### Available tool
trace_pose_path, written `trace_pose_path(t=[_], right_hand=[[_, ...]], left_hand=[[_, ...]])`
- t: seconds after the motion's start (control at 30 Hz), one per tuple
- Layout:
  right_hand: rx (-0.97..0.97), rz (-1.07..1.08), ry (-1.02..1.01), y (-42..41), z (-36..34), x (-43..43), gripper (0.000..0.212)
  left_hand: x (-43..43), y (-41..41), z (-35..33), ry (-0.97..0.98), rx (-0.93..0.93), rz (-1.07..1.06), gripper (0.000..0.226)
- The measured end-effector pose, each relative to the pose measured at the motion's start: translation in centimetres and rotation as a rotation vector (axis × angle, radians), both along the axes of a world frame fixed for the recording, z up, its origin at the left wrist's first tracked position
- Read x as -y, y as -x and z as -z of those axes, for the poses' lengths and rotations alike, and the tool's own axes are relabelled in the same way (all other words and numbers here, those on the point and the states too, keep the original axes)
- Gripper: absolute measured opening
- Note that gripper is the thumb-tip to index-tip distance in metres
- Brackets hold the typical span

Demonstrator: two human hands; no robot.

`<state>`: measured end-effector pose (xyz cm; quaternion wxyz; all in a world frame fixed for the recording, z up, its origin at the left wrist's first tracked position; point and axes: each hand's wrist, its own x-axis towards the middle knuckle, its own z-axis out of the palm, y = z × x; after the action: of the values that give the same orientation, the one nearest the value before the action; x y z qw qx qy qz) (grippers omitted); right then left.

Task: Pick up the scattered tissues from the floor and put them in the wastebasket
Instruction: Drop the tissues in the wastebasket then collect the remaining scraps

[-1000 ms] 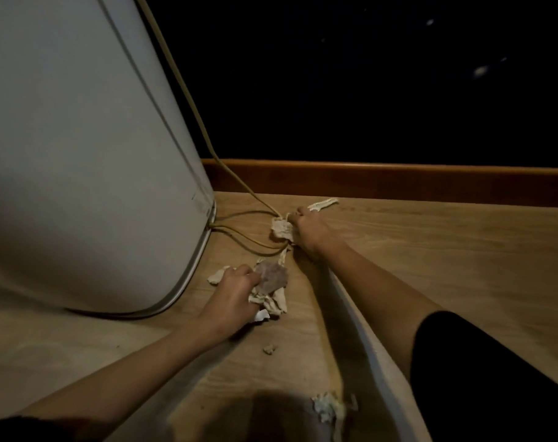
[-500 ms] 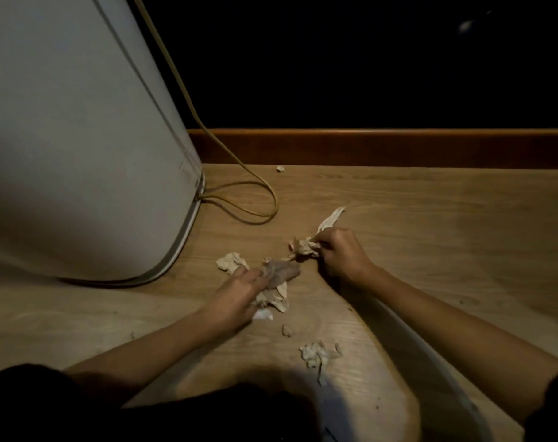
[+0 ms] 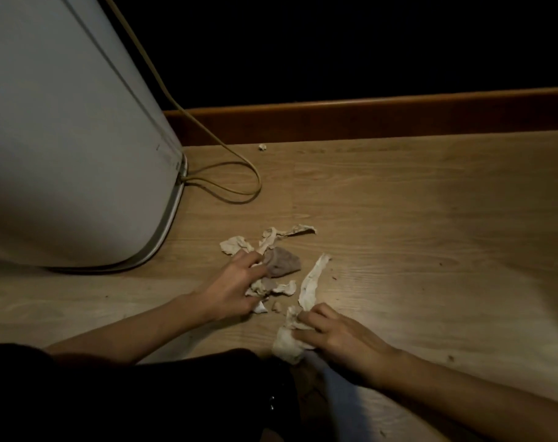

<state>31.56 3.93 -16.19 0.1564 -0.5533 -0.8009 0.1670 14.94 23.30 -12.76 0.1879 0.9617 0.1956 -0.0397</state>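
Note:
Several crumpled white tissues [image 3: 271, 237] lie in a loose heap on the wooden floor, with a darker brownish tissue [image 3: 282, 264] among them. My left hand [image 3: 236, 287] rests on the heap, fingers curled around the brownish tissue and white scraps. My right hand [image 3: 332, 334] is closed on a long white tissue strip [image 3: 311, 282] and a wad [image 3: 287, 346] near my body. A tiny tissue scrap [image 3: 263, 147] lies far off by the baseboard. No wastebasket is in view.
A large white appliance [image 3: 67, 148] stands at left on the floor. A yellowish cable [image 3: 239, 183] loops out from its base and runs up the wall. A wooden baseboard [image 3: 367, 119] borders the floor; above it is dark. My dark clothing fills the bottom left.
My right hand pulled its tissue back from the cable toward my body and now sits by a wad near my knees. My left hand stayed on the heap. The view shifted back.

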Motion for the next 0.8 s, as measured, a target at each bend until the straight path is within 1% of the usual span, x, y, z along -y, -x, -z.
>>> trace_pose_path(t=[0.1,0.2,0.27,0.33,0.4,0.47,0.57,0.63,0.7,0.8], right_hand=[[-0.075,0.054,-0.013,-1.7,0.3,0.0,0.028],[-0.130,0.189,-0.047,-3.4,-0.1,-0.2,0.033],[-0.130,0.255,-0.070,-4.4,-0.5,-0.7,0.034],[-0.111,0.314,-0.089,-5.5,-1.2,-2.1,0.034],[-0.104,0.373,-0.101,-6.7,-1.9,-4.3,0.030],[-0.102,0.404,-0.132,-8.0,-2.6,-7.0,0.030],[-0.108,0.487,-0.180,-9.9,-4.1,-11.2,0.028],[-0.083,0.535,-0.198,-11.3,-5.1,-14.1,0.028],[-0.054,0.550,-0.225,-12.1,-5.7,-16.4,0.026],[-0.034,0.571,-0.252,-11.8,-6.0,-18.0,0.023]], left_hand=[[0.6,0.0,0.1,0.028,0.009,0.015,0.043],[2.3,-0.2,0.4,0.006,-0.012,0.137,0.048],[3.1,-0.8,0.5,-0.041,-0.021,0.198,0.044],[2.9,-1.6,0.5,-0.034,-0.015,0.202,0.041],[1.7,-2.5,0.7,-0.024,-0.007,0.190,0.032],[-0.1,-3.4,0.7,-0.012,0.030,0.131,0.028],[-2.7,-4.7,-0.8,-0.011,0.162,-0.018,0.018],[-3.6,-5.1,-1.9,0.013,0.231,-0.059,0.012],[-2.9,-4.6,-2.1,0.046,0.232,0.014,0.020],[0.6,-2.9,-0.5,0.099,0.137,0.214,0.039]])
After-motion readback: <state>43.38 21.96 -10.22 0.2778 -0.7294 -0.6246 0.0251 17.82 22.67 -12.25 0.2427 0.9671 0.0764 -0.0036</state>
